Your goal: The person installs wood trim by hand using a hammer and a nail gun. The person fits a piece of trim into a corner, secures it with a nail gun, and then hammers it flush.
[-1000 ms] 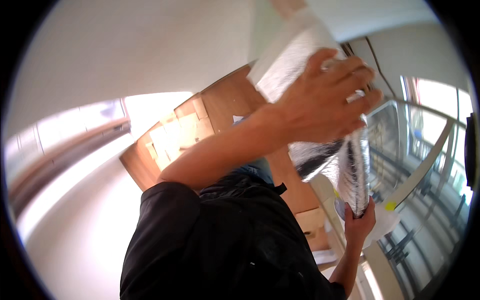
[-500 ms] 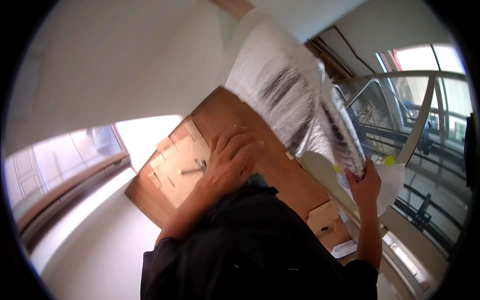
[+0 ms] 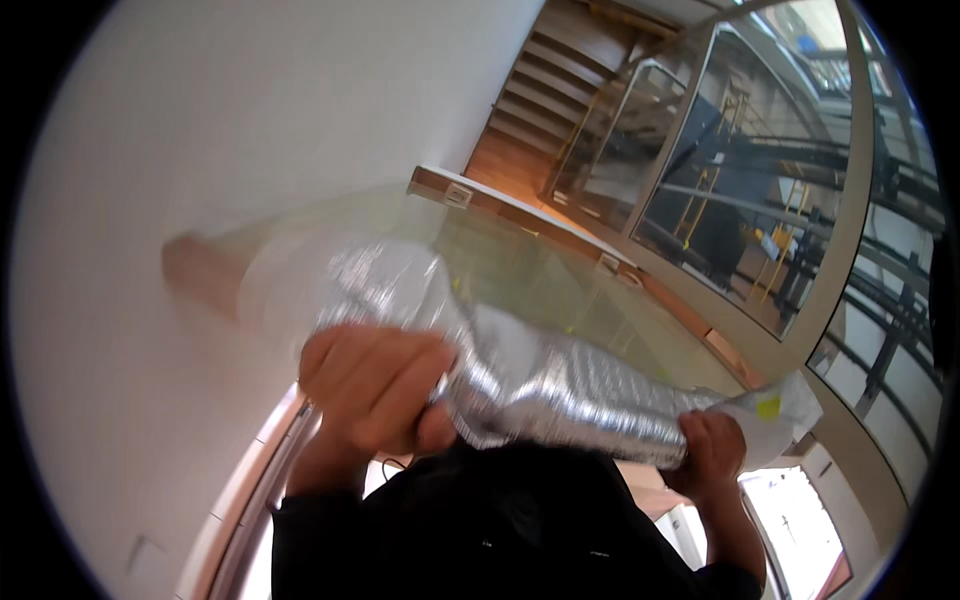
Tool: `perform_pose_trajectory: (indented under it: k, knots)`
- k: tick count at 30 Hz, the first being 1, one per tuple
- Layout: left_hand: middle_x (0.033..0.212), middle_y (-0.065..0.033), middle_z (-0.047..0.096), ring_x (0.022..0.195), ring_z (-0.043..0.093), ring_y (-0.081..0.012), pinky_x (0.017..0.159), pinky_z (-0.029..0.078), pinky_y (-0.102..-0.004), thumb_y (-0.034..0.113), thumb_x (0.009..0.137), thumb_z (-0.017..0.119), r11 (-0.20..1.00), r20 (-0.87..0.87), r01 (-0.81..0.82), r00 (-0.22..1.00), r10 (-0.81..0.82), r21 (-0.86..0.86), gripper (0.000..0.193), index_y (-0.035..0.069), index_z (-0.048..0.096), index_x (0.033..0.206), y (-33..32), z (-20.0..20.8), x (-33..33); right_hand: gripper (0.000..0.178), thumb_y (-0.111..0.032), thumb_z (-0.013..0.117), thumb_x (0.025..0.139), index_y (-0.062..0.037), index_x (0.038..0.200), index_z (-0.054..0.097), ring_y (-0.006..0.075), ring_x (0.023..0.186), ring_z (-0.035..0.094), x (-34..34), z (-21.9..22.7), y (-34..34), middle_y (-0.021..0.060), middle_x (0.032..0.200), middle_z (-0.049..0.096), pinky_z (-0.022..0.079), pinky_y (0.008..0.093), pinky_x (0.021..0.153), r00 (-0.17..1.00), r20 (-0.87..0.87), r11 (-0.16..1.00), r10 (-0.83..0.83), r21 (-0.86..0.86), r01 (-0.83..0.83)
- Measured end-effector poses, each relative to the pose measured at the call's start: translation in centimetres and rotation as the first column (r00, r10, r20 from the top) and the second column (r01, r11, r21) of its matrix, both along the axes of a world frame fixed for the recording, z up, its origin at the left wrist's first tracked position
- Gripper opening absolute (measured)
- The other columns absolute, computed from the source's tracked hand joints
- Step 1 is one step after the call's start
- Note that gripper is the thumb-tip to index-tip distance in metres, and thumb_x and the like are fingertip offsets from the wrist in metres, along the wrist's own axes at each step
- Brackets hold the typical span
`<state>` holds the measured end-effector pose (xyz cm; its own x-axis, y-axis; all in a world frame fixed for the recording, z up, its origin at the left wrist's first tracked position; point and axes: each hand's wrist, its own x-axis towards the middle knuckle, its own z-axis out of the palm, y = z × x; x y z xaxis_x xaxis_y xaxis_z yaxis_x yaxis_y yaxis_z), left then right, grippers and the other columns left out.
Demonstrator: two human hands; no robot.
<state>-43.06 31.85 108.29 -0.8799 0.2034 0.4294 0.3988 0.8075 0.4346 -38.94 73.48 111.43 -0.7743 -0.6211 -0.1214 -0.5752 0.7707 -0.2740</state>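
A crumpled silver foil sheet (image 3: 580, 395) stretches between my hands in front of my body. My left hand (image 3: 375, 385) is closed on its left part, with the fingers curled and slightly blurred. My right hand (image 3: 708, 450) grips the right end of the foil, where a whitish see-through sheet (image 3: 795, 410) with a yellow patch (image 3: 768, 407) sticks out beyond my fingers. Beyond the foil lies a pale green see-through panel (image 3: 540, 275) with a brown strip (image 3: 560, 235) along its far edge.
A brown block-like end (image 3: 203, 272) shows blurred at the left beside the white wall (image 3: 250, 110). Wooden stairs (image 3: 555, 80) are at the far top. Glass panes in a pale frame (image 3: 835, 270) stand on the right, with dark beams behind them.
The view has swung away from the brown board. My left hand, open and empty before, is now closed on the foil. The foil has come across in front of me, still in my right hand.
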Motion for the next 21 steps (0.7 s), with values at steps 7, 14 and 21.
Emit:
perform_pose_trajectory:
  k: [7, 14, 21]
  knots:
    - [0.083, 0.0042, 0.077, 0.080, 0.070, -0.0147, 0.093, 0.048, -0.0376, 0.042, 0.101, 0.044, 0.993, 0.041, -0.114, 0.992, 0.116, -0.037, 0.038, 0.020, 0.072, 0.089, 1.1, -2.6, 3.7, 0.023, -0.013, 0.065, 0.092, -0.0025, 0.112, 0.060, 0.0310, 0.076, 0.069, 0.4, -1.8, 0.8, 0.0143, 0.093, 0.069, 0.058, 0.0443, 0.068, 0.986, 0.168, 0.999, -0.013, -0.045, 0.021]
    - [0.092, 0.0048, 0.070, 0.098, 0.065, -0.0144, 0.109, 0.044, -0.0432, 0.048, 0.104, 0.029, 0.991, 0.122, -0.050, 0.990, 0.066, -0.128, 0.043, 0.022, 0.062, 0.094, 0.7, -2.2, 3.1, 0.020, -0.010, 0.062, 0.098, -0.0021, 0.116, 0.057, 0.0341, 0.086, 0.071, -0.5, -1.7, 1.9, 0.0190, 0.103, 0.071, 0.059, 0.0491, 0.075, 0.961, 0.275, 1.000, -0.005, -0.004, 0.006]
    - [0.103, 0.0084, 0.076, 0.108, 0.067, -0.0123, 0.115, 0.039, -0.0437, 0.054, 0.109, 0.030, 0.980, 0.320, -0.001, 0.945, 0.066, -0.197, 0.048, 0.028, 0.069, 0.103, 0.5, 0.3, 3.1, 0.026, -0.011, 0.064, 0.101, -0.0029, 0.124, 0.053, 0.0370, 0.091, 0.071, 0.3, -1.5, 2.6, 0.0213, 0.107, 0.071, 0.059, 0.0525, 0.084, 0.948, 0.319, 1.000, -0.013, 0.029, 0.004]
